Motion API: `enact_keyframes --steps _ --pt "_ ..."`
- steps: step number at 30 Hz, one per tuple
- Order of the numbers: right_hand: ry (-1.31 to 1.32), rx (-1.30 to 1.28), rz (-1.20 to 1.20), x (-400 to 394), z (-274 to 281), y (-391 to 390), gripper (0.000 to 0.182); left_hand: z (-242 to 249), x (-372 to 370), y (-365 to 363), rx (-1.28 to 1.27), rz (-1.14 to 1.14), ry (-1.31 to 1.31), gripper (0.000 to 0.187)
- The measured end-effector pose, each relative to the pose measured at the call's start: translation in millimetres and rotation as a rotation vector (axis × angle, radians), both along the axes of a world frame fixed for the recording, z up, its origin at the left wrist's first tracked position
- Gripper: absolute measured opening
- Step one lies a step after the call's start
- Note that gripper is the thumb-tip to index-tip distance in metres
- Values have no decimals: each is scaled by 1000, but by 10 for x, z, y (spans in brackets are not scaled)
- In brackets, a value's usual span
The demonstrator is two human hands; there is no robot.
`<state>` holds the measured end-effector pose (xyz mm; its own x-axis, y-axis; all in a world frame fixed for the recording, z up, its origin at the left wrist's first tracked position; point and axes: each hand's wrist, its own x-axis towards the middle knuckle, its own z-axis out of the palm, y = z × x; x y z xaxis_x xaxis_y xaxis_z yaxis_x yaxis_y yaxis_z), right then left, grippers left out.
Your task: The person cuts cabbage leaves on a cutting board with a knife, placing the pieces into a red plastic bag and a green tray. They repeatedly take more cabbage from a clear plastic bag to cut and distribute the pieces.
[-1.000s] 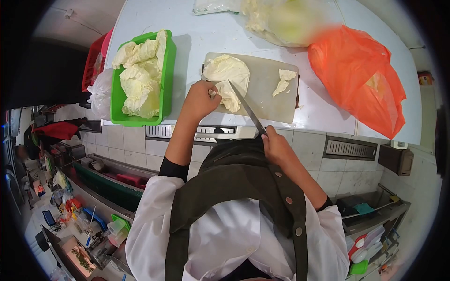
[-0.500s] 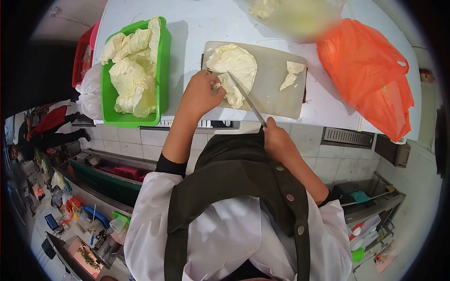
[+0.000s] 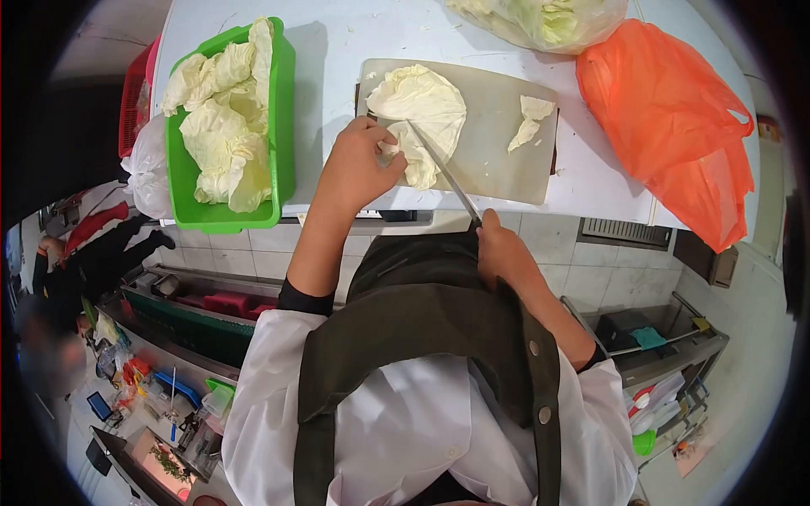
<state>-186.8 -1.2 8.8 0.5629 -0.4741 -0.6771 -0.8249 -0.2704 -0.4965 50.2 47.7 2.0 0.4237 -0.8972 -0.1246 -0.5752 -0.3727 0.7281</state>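
Observation:
On the pale cutting board (image 3: 498,152) lies a large cabbage leaf (image 3: 430,97), with a smaller torn piece (image 3: 532,118) at the board's right. My left hand (image 3: 364,160) has its fingers curled and pinched at the leaf's lower left edge, holding that edge. In my right hand (image 3: 504,253) is the handle of a long knife (image 3: 449,175), gripped at the board's front edge. The blade slants up and left across the leaf, its tip near the leaf's middle. My two hands are apart.
Left of the board is a green basket (image 3: 283,126) holding cabbage leaves. An orange plastic bag (image 3: 658,101) lies at the right, a clear bag of cabbage (image 3: 548,24) behind. White bag (image 3: 148,169) and red basket (image 3: 133,101) are far left. Another person (image 3: 101,253) is in the left background.
The view has shifted slightly, with the table items higher in the picture. Both hands keep their hold on the leaf and knife. The person in the background has moved.

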Motion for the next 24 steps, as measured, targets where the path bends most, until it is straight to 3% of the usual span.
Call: enact_keyframes --steps 2,5,8,17,20,21,24 --pt "40 53 8 15 2 -28 23 -9 7 -2 -4 -5 8 23" --pt "96 31 22 83 -30 0 20 -55 7 9 -30 -15 -40 18" --pt "-158 -141 -45 120 -233 89 20 -110 15 21 -45 -28 -63 18" --pt "-372 -49 -157 225 -274 -135 17 43 129 395 30 132 -23 20" --pt "-471 -44 -151 52 -100 -177 16 79 253 340 -90 186 -157 22" --pt "-504 -60 -199 -17 -25 -179 16 24 327 321 -109 105 -316 35" --pt "-591 -112 -325 -220 144 -245 17 185 175 65 -286 141 -608 45"
